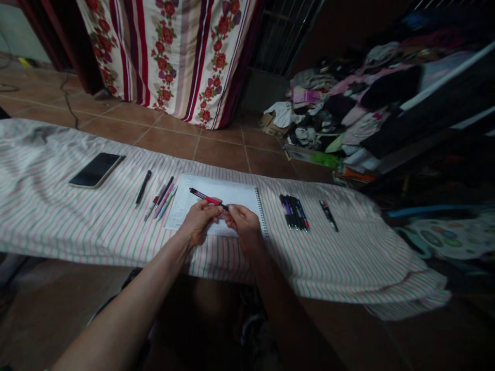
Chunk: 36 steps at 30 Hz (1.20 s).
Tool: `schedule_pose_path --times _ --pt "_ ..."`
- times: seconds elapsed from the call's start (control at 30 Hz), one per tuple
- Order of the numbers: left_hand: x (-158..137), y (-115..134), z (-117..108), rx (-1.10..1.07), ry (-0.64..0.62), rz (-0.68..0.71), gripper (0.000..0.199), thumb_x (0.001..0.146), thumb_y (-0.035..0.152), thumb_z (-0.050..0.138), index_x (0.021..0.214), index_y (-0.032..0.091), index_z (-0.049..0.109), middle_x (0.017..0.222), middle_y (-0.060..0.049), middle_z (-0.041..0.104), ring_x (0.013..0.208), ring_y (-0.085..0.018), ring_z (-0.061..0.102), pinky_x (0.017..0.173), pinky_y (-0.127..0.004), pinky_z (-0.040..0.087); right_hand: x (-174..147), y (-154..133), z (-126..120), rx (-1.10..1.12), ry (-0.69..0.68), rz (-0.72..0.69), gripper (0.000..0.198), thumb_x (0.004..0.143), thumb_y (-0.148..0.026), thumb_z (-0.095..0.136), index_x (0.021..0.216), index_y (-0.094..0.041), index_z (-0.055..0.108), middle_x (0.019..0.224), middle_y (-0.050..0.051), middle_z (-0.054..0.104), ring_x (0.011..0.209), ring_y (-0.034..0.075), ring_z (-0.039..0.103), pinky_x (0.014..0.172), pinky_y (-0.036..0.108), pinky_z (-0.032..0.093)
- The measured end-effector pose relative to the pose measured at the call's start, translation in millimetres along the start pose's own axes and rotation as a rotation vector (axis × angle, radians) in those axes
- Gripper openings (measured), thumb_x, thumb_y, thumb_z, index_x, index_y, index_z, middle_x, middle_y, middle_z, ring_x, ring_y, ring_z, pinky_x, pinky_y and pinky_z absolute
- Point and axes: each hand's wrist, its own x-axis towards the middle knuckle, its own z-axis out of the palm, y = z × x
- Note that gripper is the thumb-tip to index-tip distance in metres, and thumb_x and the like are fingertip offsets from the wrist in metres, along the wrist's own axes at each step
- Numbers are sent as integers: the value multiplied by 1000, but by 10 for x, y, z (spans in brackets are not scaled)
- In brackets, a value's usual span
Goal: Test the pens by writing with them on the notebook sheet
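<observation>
A red and black pen (pixel 209 198) is held slantwise over a spiral notebook (pixel 232 189), its black end pointing up and left. My left hand (pixel 201 219) is closed round the pen's middle. With closed fingers, my right hand (pixel 244 220) pinches the pen's other dark end; the very tip is hidden by the fingers. Both wrists rest near the notebook's lower edge. Left of the notebook lie several slim pens (pixel 161 200) side by side, and a black pen (pixel 143 188) is set apart from them.
A striped cloth (pixel 340 268) covers the table. Several dark pens (pixel 294 212) lie in a group right of the notebook, with more pens (pixel 328 215) beyond. A phone (pixel 96 170) lies at the left. Behind are a floral curtain (pixel 166 56) and heaped clothes (pixel 348 98).
</observation>
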Motion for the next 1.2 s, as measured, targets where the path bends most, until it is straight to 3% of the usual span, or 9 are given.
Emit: schedule_pose_path --times 0.1,0.3,0.5,1.0,1.2 --pt "-15 -16 46 -8 16 -47 22 57 5 69 78 9 63 54 1 61 48 -6 55 46 -14 39 -8 -18 -43 20 22 14 25 59 -33 70 74 -14 62 61 1 65 50 7 55 47 19 42" --pt "11 -37 74 -78 54 -104 12 68 3 63 79 9 63 61 -4 65 59 -11 63 53 -15 47 -37 -47 -80 189 9 26 31 60 -25 71 87 -16 60 65 0 67 59 8 60 56 19 47" --pt "19 -31 42 -107 98 -110 12 74 2 57 81 9 64 62 -5 66 60 -10 64 58 -15 51 -49 -22 -34 283 -1 98 25 59 -28 71 78 -15 62 70 2 67 62 10 60 59 21 49" --pt "30 -96 134 -125 157 -74 7 72 1 60 73 6 65 62 -7 67 61 -12 66 66 -18 54 -22 -35 -56 128 91 120 20 61 -36 66 71 -20 60 68 1 61 52 10 50 48 23 41" --pt "17 -163 193 -127 182 -55 4 68 3 64 69 6 65 63 -7 68 65 -14 67 71 -21 53 19 42 -116 72 78 10 21 64 -38 62 74 -19 61 66 0 60 53 10 48 53 23 40"
